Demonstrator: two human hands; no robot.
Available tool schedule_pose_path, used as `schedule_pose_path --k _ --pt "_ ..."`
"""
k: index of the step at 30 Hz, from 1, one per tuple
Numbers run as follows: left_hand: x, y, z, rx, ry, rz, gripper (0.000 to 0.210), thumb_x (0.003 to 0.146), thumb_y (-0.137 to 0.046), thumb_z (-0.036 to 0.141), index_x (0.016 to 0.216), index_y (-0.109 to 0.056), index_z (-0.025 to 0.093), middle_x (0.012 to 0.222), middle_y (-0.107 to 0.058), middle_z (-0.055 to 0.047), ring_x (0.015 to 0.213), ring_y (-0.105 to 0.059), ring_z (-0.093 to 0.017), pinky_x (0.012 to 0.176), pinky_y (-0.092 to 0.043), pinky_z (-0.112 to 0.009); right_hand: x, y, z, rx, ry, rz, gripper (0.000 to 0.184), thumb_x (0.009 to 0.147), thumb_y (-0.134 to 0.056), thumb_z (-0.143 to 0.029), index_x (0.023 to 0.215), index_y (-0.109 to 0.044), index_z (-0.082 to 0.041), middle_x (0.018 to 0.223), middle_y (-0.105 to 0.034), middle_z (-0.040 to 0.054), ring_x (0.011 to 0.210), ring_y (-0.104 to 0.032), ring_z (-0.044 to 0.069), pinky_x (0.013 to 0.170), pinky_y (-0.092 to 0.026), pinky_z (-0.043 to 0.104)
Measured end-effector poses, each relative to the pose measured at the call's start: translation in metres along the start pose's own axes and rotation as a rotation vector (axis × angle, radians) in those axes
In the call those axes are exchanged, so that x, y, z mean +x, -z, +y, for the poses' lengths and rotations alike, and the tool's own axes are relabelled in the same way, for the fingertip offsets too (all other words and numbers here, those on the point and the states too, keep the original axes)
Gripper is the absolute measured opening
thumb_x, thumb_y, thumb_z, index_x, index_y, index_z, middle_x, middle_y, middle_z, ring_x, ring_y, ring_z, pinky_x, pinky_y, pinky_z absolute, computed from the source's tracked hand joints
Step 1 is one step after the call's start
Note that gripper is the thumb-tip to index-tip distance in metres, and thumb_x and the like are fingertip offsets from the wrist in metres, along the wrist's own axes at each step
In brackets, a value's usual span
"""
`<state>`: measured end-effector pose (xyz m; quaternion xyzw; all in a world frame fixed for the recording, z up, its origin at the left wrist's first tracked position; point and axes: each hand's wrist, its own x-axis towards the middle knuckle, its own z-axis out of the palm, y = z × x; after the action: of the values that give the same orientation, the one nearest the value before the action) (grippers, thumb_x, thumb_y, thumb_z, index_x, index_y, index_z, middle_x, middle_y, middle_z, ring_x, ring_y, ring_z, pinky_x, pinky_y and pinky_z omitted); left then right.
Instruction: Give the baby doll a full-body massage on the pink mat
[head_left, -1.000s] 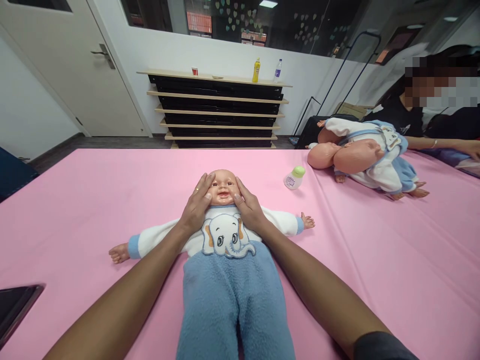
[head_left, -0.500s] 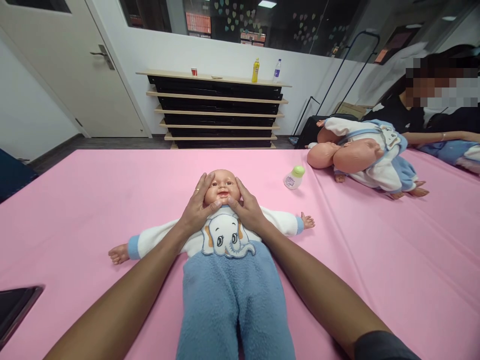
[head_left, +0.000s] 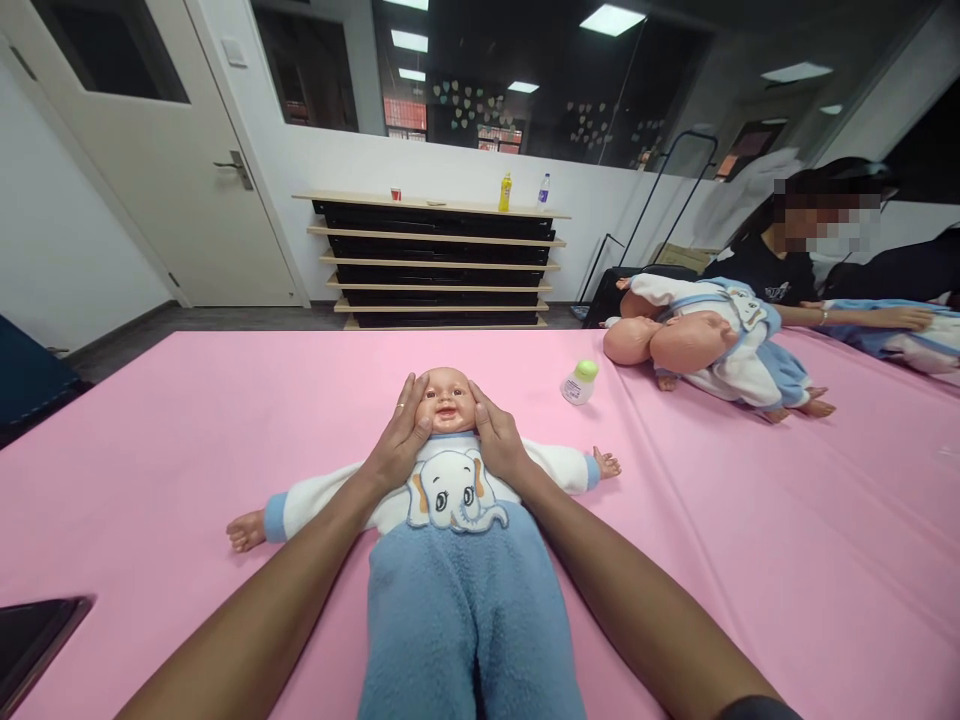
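A baby doll (head_left: 469, 585) lies on its back, face up, in a white and blue outfit with an elephant on the chest. My left hand (head_left: 400, 438) lies flat along the cheek on the left of the picture, fingers stretched up beside the head. Against the opposite cheek rests my right hand (head_left: 498, 430), its fingers also straight. Between them the doll's smiling face (head_left: 447, 402) shows, with the sides of the head covered. Both doll arms spread outward, partly behind my forearms.
A small bottle with a green cap (head_left: 579, 383) stands on the pink mat (head_left: 675, 600). More dolls (head_left: 720, 340) lie piled at the right, near a person in black (head_left: 780, 270). A dark device (head_left: 41, 645) lies at the lower left. Behind is a stack of boards (head_left: 442, 235).
My thumbs have moved outward from the chin towards the cheeks. The camera view has tilted up, so everything sits lower. The doll stays in place.
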<state>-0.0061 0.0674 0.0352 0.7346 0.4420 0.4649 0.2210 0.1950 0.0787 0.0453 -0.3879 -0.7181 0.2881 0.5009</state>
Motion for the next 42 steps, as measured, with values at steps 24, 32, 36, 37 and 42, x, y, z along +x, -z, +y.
schedule_pose_path --k 24,32,36,37,42 --pt "0.093 -0.059 0.165 -1.024 0.408 0.229 0.053 0.093 -0.033 0.052 0.122 -0.051 0.013 0.122 -0.06 -0.018 0.114 -0.061 -0.027 0.101 -0.047 -0.047 -0.03 0.152 0.015 -0.583 0.021 0.265 0.055 0.09 -0.04 -0.028 0.143 -0.043 -0.015 0.143 -0.049 0.0108 0.135 -0.044 0.025 0.114 -0.034 0.047" --pt "0.144 -0.195 0.144 -1.236 1.005 0.017 0.059 0.091 -0.039 0.05 0.123 -0.045 0.001 0.137 -0.04 -0.035 0.128 -0.049 -0.034 0.099 -0.045 -0.04 0.027 0.206 0.051 -0.914 -0.006 0.031 0.09 0.072 -0.049 -0.012 0.153 -0.011 -0.009 0.161 -0.005 0.0122 0.149 -0.002 0.025 0.121 -0.011 0.049" --pt "0.152 -0.217 0.124 -1.349 0.989 0.092 0.069 0.091 -0.032 0.056 0.132 -0.039 0.002 0.14 -0.039 -0.032 0.127 -0.051 -0.031 0.093 -0.05 -0.034 0.034 0.202 0.06 -0.97 -0.051 -0.011 0.087 0.077 -0.045 -0.014 0.154 -0.005 -0.012 0.161 0.0 0.011 0.149 0.005 0.025 0.119 -0.005 0.054" --pt "0.152 -0.22 0.119 -1.371 0.989 0.106 0.071 0.09 -0.032 0.057 0.135 -0.037 0.002 0.14 -0.039 -0.032 0.128 -0.05 -0.031 0.093 -0.051 -0.034 0.033 0.201 0.063 -0.961 -0.078 -0.046 0.083 0.079 -0.044 -0.014 0.154 -0.007 -0.012 0.161 -0.001 0.012 0.149 0.002 0.025 0.118 -0.006 0.054" --pt "0.148 -0.227 0.108 -1.459 1.0 0.129 0.074 0.09 -0.037 0.055 0.14 -0.035 0.001 0.141 -0.04 -0.03 0.126 -0.052 -0.032 0.091 -0.052 -0.037 0.028 0.2 0.059 -0.9 -0.134 -0.115 0.077 0.081 -0.043 -0.014 0.153 -0.014 -0.012 0.161 -0.006 0.0134 0.149 -0.003 0.026 0.117 -0.006 0.056"
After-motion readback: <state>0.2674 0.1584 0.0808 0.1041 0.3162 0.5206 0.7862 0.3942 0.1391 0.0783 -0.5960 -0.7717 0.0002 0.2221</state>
